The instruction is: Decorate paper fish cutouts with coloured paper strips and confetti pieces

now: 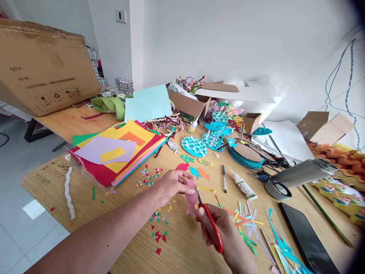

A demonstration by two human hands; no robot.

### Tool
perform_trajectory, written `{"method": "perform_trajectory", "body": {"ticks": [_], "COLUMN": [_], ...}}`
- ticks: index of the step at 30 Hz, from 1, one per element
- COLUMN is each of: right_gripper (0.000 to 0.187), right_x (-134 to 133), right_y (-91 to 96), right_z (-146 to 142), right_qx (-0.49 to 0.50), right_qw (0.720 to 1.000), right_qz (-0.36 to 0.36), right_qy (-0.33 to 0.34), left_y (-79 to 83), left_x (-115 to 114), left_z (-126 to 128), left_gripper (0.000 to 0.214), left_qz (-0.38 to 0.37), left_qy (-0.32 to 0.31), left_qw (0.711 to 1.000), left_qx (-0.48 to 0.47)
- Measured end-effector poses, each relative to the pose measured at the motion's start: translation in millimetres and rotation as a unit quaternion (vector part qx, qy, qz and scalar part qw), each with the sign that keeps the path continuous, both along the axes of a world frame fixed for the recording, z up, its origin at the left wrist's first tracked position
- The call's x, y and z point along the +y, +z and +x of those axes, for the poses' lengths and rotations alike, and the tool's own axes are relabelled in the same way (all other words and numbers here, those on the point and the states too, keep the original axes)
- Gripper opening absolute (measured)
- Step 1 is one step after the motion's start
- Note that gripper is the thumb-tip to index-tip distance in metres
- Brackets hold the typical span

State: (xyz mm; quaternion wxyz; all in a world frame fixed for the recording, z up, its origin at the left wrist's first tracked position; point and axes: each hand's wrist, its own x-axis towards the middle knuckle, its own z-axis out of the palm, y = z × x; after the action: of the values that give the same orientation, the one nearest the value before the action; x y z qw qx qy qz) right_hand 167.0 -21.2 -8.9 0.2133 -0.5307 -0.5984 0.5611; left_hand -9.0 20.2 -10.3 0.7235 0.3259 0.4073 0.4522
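My left hand (177,184) pinches a small pink paper fish (191,196) by its upper part, above the table. The fish's forked tail points down toward me. My right hand (214,224) grips red-handled scissors (213,232), whose dark blades lie along the right edge of the fish. Whether the blades are cutting the paper, I cannot tell. Just beyond my hands lie a red paper fish (182,166), a blue one (195,172) and an orange one (203,173). A green fish (186,158) and a striped fish (205,162) lie farther back.
Colored paper sheets (114,148) are stacked at left. Paper scraps (158,217) and thin strips (248,220) surround my hands. Glue bottle (243,185), pen (224,179), phone (306,238) and metal flask (305,175) lie at right. Wavy blue ovals (194,147) sit behind; a large carton (45,68) stands back left.
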Motion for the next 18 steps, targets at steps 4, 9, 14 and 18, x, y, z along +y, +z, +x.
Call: {"method": "perform_trajectory", "body": {"ticks": [4, 9, 14, 18], "right_gripper": [0.055, 0.055, 0.052, 0.046], "right_x": [0.1, -0.3, 0.1, 3.7], "right_y": [0.2, -0.5, 2.8, 6.9], "right_z": [-1.4, -2.5, -0.3, 4.4], "right_qx": [-0.001, 0.003, -0.007, -0.069], "right_qw": [1.0, 1.0, 1.0, 0.996], "right_qz": [-0.007, -0.011, 0.006, 0.035], "right_qy": [-0.012, -0.014, -0.022, -0.049], "left_y": [-1.8, -3.0, -2.5, -0.2], "left_x": [0.4, 0.9, 0.4, 1.0], "left_z": [0.0, 0.2, 0.6, -0.7], "left_gripper": [0.047, 0.046, 0.046, 0.044], "left_qz": [-0.004, -0.01, -0.012, -0.007], "left_qy": [0.003, 0.002, 0.003, 0.015], "left_qw": [1.0, 1.0, 1.0, 0.999], "left_qx": [-0.002, -0.007, -0.012, -0.028]}}
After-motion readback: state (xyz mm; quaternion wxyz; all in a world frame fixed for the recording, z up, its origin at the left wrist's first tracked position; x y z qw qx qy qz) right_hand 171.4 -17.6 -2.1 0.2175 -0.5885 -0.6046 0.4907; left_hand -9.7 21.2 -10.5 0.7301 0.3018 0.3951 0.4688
